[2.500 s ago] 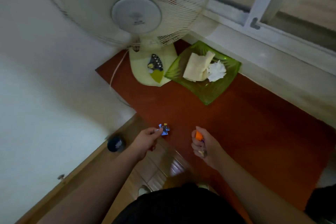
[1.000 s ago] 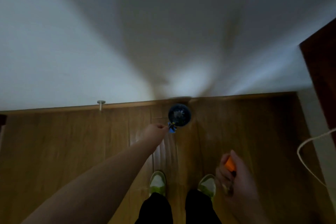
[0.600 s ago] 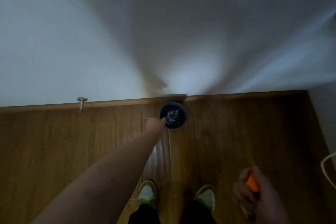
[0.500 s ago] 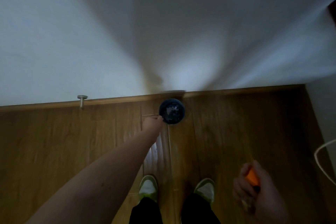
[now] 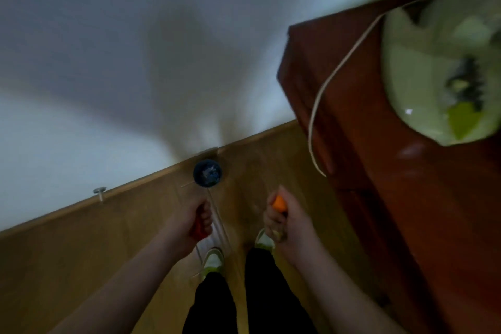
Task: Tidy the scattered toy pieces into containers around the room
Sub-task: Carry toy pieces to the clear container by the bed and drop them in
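Beside the skirting board sits a dark bowl (image 5: 207,173) of toy pieces (blurred). Left hand (image 5: 193,221) grip grasps a red piece (image 5: 198,228); right hand (image 5: 282,221) grasps an orange piece (image 5: 279,203).

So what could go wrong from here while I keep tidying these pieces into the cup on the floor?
The small dark cup stands on the floor just ahead of your shoes; a step could tip it. The fan's cord hangs off the red cabinet near your right hand and could snag. That hand's grip on the orange piece looks partial.
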Demonstrator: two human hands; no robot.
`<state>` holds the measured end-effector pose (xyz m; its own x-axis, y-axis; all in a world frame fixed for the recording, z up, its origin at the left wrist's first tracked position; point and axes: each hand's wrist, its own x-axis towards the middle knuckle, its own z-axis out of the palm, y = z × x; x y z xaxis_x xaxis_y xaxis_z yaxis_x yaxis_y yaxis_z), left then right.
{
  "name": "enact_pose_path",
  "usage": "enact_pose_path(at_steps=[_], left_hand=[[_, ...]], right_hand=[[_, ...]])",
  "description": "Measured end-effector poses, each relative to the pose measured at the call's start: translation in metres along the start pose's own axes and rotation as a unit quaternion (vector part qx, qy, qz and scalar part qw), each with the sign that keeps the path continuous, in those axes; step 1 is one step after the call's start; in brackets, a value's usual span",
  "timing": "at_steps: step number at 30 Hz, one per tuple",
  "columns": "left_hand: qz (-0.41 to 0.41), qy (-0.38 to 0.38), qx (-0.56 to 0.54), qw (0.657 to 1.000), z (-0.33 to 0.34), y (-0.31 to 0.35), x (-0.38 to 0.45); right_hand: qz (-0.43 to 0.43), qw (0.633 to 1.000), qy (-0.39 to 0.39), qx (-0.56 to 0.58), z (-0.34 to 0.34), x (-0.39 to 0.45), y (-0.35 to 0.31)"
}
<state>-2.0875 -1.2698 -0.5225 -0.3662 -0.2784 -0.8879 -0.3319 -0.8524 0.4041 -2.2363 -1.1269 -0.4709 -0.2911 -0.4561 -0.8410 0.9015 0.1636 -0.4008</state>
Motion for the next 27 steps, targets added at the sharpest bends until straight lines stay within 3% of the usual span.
enact_pose_path(at_steps=[6, 11, 15, 20, 27], left_hand=[[0.004, -0.107, -0.01, 0.994, 0.065, 0.024, -0.103], [-0.044, -0.188, 0.087, 0.977, 0.11, 0.014, -0.167], [-0.091, -0.234, 0.152, 0.956, 0.136, 0.002, -0.211], [-0.106, -0.254, 0.191, 0.942, 0.183, -0.037, -0.264], [-0.175, -0.338, 0.328, 0.865, 0.216, -0.14, -0.323]], right_hand=[[-0.09, 0.993, -0.021, 0.07, 0.013, -0.097, -0.032], [-0.185, 0.966, -0.022, 0.182, -0.002, -0.176, -0.031], [-0.248, 0.942, 0.021, 0.226, -0.032, -0.227, -0.007], [-0.305, 0.893, 0.082, 0.321, -0.081, -0.285, 0.037], [-0.392, 0.792, 0.189, 0.428, -0.135, -0.38, 0.124]])
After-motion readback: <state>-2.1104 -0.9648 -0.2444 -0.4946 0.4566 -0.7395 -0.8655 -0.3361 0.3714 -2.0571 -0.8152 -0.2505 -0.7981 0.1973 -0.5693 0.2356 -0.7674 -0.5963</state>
